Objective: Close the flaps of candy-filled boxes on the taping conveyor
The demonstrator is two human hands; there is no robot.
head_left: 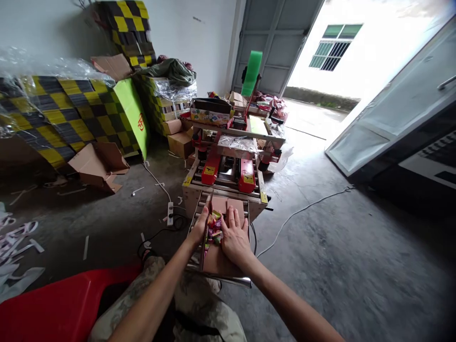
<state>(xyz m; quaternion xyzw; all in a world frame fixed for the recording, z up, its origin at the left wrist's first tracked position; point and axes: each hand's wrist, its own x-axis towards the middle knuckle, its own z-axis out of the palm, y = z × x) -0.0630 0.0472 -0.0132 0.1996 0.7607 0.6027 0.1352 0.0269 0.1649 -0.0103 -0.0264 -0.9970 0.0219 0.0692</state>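
Observation:
A cardboard box sits on the rollers in front of me, its top partly covered by folded flaps. Small colourful wrapped packets show through the gap on its left side. My left hand grips the raised left flap, thumb along its edge and the other fingers mostly hidden behind it. Spread flat, my right hand presses on the right side of the box top, fingertips near the far flap.
Ahead stands a carton sealing machine with red side belts and a green tape roll. A power strip and cables lie on the floor. A red plastic stool is at lower left; stacked checkered cartons stand behind.

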